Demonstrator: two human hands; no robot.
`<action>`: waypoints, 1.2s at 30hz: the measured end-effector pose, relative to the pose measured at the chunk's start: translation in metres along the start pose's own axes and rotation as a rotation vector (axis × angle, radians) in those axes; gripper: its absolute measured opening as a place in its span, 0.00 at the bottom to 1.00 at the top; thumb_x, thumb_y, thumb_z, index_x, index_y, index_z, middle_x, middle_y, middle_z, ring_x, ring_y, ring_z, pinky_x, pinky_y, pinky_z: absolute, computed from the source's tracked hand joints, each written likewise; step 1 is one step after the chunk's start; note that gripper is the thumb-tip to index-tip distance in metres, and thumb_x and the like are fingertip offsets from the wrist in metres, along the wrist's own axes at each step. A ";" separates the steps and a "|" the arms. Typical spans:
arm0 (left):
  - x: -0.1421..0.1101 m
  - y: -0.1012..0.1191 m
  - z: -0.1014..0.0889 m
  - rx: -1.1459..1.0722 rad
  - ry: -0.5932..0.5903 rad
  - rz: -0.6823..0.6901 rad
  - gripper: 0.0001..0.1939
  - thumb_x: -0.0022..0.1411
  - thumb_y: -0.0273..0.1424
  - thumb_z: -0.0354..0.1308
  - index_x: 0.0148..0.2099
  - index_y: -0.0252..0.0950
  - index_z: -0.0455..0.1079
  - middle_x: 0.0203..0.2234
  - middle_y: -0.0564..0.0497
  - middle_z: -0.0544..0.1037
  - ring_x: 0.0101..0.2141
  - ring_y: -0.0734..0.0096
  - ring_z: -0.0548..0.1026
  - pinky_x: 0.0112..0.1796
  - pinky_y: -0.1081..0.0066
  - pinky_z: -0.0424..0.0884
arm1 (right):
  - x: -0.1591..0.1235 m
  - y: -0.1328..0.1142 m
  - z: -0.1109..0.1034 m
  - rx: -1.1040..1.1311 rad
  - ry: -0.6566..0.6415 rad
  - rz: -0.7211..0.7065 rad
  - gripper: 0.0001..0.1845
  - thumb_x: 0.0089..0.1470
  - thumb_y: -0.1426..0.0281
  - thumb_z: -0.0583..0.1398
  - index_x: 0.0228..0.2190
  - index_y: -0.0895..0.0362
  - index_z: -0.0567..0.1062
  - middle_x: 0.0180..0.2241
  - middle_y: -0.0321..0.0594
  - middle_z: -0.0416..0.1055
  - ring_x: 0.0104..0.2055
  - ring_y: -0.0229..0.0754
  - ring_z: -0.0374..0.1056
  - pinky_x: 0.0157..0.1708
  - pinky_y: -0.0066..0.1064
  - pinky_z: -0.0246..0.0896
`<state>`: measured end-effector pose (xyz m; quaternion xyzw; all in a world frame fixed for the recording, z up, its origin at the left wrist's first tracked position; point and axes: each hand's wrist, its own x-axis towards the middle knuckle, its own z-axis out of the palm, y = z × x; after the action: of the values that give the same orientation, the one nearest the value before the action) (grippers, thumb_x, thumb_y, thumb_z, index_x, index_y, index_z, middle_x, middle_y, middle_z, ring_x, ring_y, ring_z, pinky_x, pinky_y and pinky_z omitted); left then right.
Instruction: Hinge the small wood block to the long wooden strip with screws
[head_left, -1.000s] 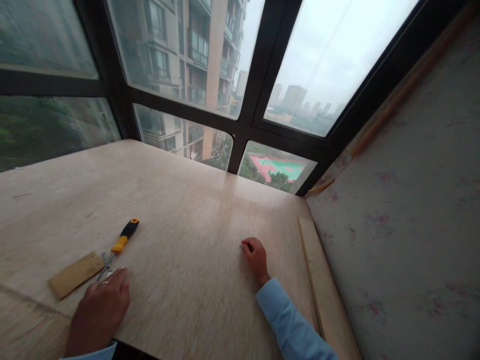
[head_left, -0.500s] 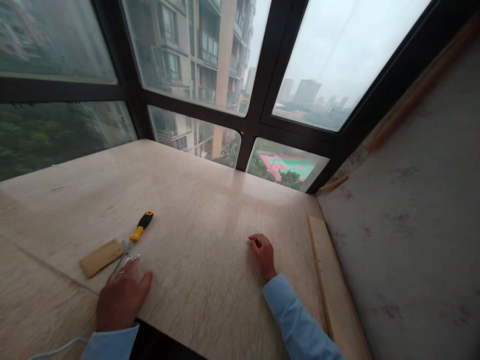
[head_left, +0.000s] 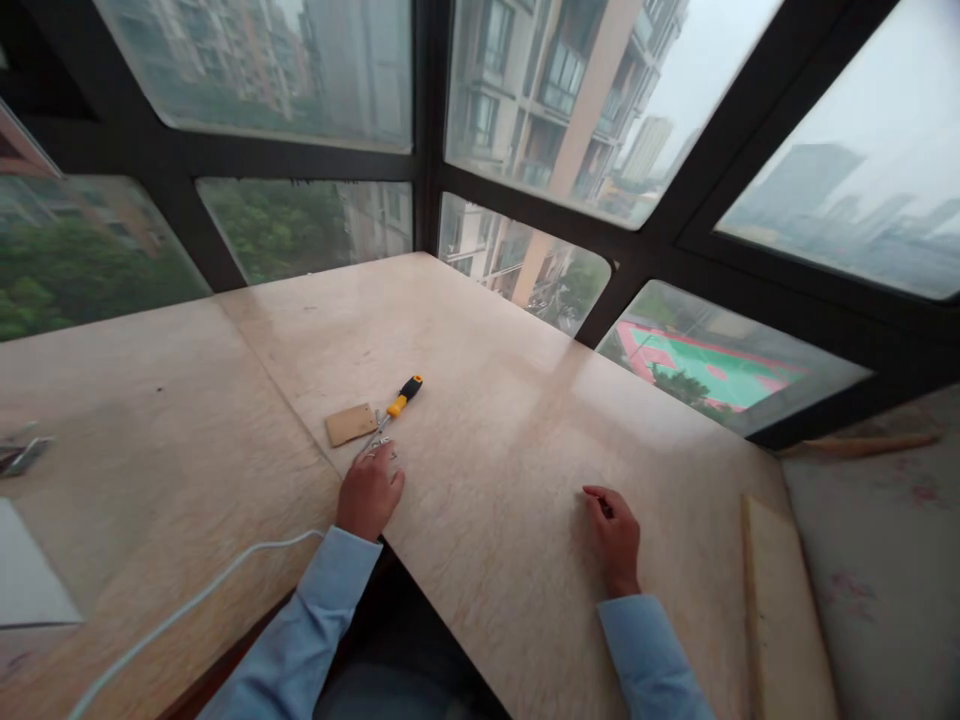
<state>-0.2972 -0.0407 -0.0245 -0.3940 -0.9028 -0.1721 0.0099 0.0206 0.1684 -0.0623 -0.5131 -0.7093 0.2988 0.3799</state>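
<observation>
Our pale tabletop (head_left: 495,440) spans the scene below the windows, with a long wooden board (head_left: 787,600) at the right by the wall. A white box (head_left: 30,570) sits at the near left, and a white cable (head_left: 217,580) curves towards our left sleeve.

Our right hand (head_left: 616,540) rests well apart from the tools, its fingers curled loosely in; we cannot tell whether anything is inside. Our left hand (head_left: 369,495) lies palm down near the middle, thumb spread away from the fingers, and its fingertips reach small metal pieces without any grip that we can make out.

The yellow and black screwdriver (head_left: 406,394) lies loose, just beyond those fingers, handle pointing far and right, shaft running back towards them. Left of the shaft, a tan plate (head_left: 349,425) lies flat, small dark marks at its right end. Smallest are the metal pieces (head_left: 381,440) around the shaft.

As for progress, we judge that little is settled: plate, pieces and screwdriver lie close together, and we see no finished joint among them.
</observation>
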 end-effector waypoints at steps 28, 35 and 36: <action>0.020 -0.010 -0.013 0.004 -0.143 -0.101 0.21 0.64 0.28 0.57 0.59 0.31 0.68 0.46 0.39 0.78 0.49 0.55 0.73 0.48 0.64 0.68 | -0.002 -0.001 -0.002 -0.024 0.006 0.026 0.19 0.47 0.57 0.58 0.32 0.59 0.80 0.35 0.48 0.77 0.35 0.49 0.70 0.39 0.39 0.64; 0.017 -0.016 0.002 -0.041 0.018 0.000 0.20 0.59 0.23 0.58 0.54 0.32 0.70 0.48 0.38 0.76 0.51 0.51 0.72 0.51 0.58 0.66 | -0.002 -0.003 -0.003 -0.014 0.009 0.002 0.18 0.48 0.57 0.59 0.32 0.58 0.79 0.35 0.48 0.77 0.36 0.49 0.70 0.39 0.40 0.65; 0.017 -0.016 0.003 -0.046 0.028 0.011 0.20 0.59 0.23 0.59 0.54 0.32 0.71 0.49 0.37 0.76 0.51 0.51 0.71 0.52 0.57 0.66 | -0.002 -0.003 -0.003 -0.014 0.008 0.004 0.19 0.48 0.57 0.59 0.32 0.58 0.79 0.35 0.48 0.77 0.36 0.49 0.70 0.39 0.40 0.65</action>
<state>-0.3202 -0.0381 -0.0298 -0.3967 -0.8961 -0.1984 0.0145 0.0220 0.1656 -0.0590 -0.5184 -0.7087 0.2925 0.3787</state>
